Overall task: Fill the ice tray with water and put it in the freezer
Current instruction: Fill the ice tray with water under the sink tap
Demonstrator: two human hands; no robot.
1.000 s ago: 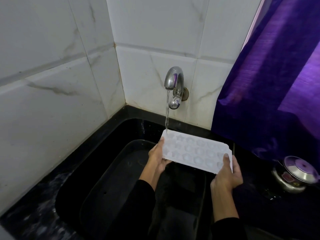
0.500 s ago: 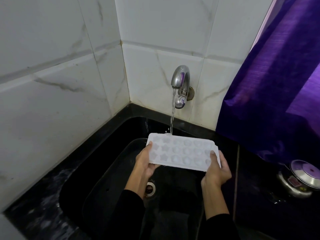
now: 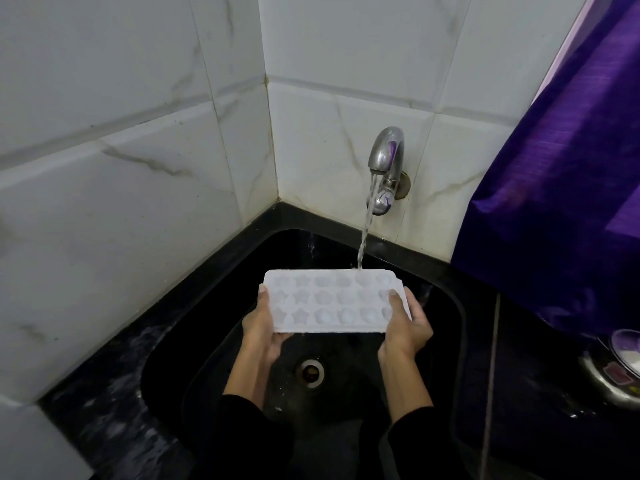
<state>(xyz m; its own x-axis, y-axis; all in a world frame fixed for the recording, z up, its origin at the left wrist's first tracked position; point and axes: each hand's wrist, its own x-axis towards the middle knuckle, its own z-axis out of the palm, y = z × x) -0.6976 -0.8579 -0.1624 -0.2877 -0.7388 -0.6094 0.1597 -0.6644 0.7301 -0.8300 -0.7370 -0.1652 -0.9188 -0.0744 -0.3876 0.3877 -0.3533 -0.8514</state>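
Black sink [image 3: 446,306] in black counter [image 3: 104,393], white-tiled corner [image 3: 270,133].

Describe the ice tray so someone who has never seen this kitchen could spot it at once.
Start at the black sink in the corner of the white tiled walls, under the running metal tap. Over the basin, the left hand and right hand hold the ice tray by its short ends. It is the only white thing there, with star-shaped and rounded moulds.

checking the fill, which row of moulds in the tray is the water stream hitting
The far row of the ice tray, at its back edge nearest the tap. The water stream lands right of centre there; the middle and near rows sit clear of it.
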